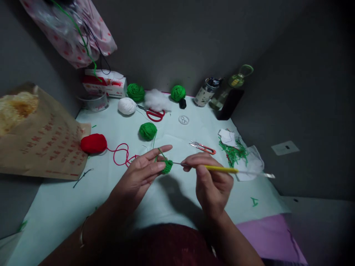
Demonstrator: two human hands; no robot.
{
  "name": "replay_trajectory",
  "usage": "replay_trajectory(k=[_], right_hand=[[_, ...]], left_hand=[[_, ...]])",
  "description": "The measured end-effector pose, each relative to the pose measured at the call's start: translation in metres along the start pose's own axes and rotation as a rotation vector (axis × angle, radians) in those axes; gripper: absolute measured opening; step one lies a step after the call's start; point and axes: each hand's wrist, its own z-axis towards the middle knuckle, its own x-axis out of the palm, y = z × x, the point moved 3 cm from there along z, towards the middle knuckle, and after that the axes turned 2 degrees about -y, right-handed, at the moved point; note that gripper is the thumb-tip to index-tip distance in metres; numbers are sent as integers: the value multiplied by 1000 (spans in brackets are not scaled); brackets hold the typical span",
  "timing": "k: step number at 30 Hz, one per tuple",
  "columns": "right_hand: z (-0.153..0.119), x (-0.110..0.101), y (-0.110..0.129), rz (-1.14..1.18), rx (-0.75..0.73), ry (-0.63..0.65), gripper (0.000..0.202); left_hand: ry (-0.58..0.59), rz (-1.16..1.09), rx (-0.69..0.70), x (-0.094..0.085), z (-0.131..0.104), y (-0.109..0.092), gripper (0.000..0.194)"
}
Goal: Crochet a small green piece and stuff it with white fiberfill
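Left hand (pixel 141 173): closed on green crochet piece (pixel 167 167), centre of frame, yarn (pixel 161 152) looped over a finger | right hand (pixel 212 181): closed on hook (pixel 222 169), right of centre, tip touching piece | green ball (pixel 148 131): seen just above left hand | snips (pixel 203 147): laid above right hand | red ball (pixel 94 144): left of frame

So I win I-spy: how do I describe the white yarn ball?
On the pale table, find the red-and-white box at the back left. The white yarn ball sits in front of its right end, beside the scissors. It's the only white ball, tightly wound, unlike the white fluff.
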Motion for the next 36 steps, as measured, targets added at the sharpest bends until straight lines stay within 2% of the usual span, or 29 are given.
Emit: replay_trajectory(k=[3, 6, 10, 12, 15, 17, 22, 24, 27, 31, 34, 36], right_hand=[[4, 4, -6, 124, 107, 48, 19], [2, 7, -6, 60, 88, 71, 20], [-7, 11, 4, -307, -192, 122, 30], [-9, 11, 7, -371, -268, 122, 36], [-6, 8, 4, -213, -137, 68, 34], [-3, 6, -1, -77, -17, 29, 26], [0, 2, -17, 228, 215, 18, 17], [0, 1, -20, 307, 271, 45, 18], [2, 0, -19, 366, 277, 75, 18], [3, -3, -6, 158, 163, 115, 20], [0, -2, 8, -117, -87, 183, 23], [-5, 1, 13, -334, -263, 230, 26]], left_hand=[[-19, 86, 69, 5, -2, -1, 47], [-82, 179, 147, 6, -4, 1, 52], [-86, 189, 182, 4, -3, 5, 65], [-47, 144, 150, 5, -2, 7, 68], [-20, 107, 94, 8, -2, 7, 64], [-48, 117, 98, 9, -2, 5, 65], [-64, 140, 119, 10, -3, 0, 82], [-51, 169, 118, 9, -3, -2, 81], [-53, 206, 118, 7, -4, -3, 79], [-95, 228, 161, 7, -5, -1, 79], [-171, 266, 241, 6, -6, 1, 82], [-181, 261, 246, 6, -5, 3, 89]])
